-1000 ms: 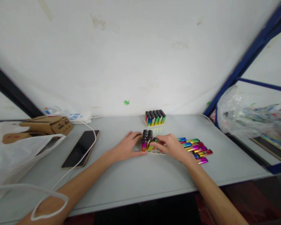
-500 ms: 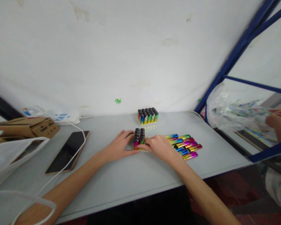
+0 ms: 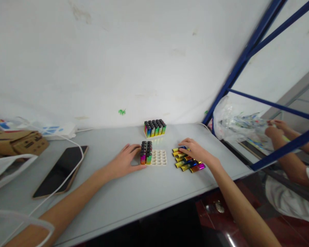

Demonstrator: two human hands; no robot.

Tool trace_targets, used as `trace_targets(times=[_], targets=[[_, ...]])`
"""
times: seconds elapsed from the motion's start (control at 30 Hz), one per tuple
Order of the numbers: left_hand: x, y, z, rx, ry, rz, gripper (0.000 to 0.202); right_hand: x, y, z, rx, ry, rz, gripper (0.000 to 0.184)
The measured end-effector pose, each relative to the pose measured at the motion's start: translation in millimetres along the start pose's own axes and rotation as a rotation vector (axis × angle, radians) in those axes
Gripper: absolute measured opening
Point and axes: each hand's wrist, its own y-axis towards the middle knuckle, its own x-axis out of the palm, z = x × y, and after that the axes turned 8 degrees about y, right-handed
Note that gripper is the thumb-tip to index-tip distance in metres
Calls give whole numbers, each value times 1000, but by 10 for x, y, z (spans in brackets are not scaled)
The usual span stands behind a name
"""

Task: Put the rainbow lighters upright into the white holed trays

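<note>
Currently, the left hand (image 3: 127,159) cups the upright lighters (image 3: 148,157) at nine o'clock in the white tray (image 3: 159,158); the right hand (image 3: 194,150) covers loose lighters (image 3: 185,166) at three o'clock, whether either's fingers grip unclear

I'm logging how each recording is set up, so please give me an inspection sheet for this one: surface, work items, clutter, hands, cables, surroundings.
Surface: grey tabletop against a white wall.
Work items: upright lighters in two columns at the left of a white tray, its cells visible to their right; packed block of lighters behind; loose lighters lying to the right.
Clutter: phone, cardboard box and white bag at left.
Hands: left hand beside the upright lighters, contact unclear; right hand over the loose lighters, grip unclear.
Cables: white cable across the phone.
Surroundings: blue frame, see-through bag and another person's hands at right.
</note>
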Motion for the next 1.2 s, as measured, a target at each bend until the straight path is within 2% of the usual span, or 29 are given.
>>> trace_targets(times=[0.13, 0.23, 0.4, 0.57, 0.7, 0.9, 1.2], targets=[[-10, -9, 12, 0, -10, 14, 81, 5, 99, 64, 40, 45, -87, 10], [-21, -13, 21, 4, -27, 6, 82, 26, 157, 75, 93, 84, -85, 10], [-32, -20, 26, 4, -42, -4, 81, 114, 338, 29, 126, 270, 145, 25], [-24, -35, 24, 2, -34, 4, 80, 253, 732, -316, 92, 775, 275, 52], [-16, -40, 16, 6, -25, 8, 80, 386, 949, -674, 131, 1093, 279, 59], [-31, -36, 28, 2, -30, 7, 81, 559, 928, -946, 209, 1335, 355, 67], [-47, -37, 41, 2, -12, 3, 79, 721, 826, -1097, 196, 1419, 201, 72]])
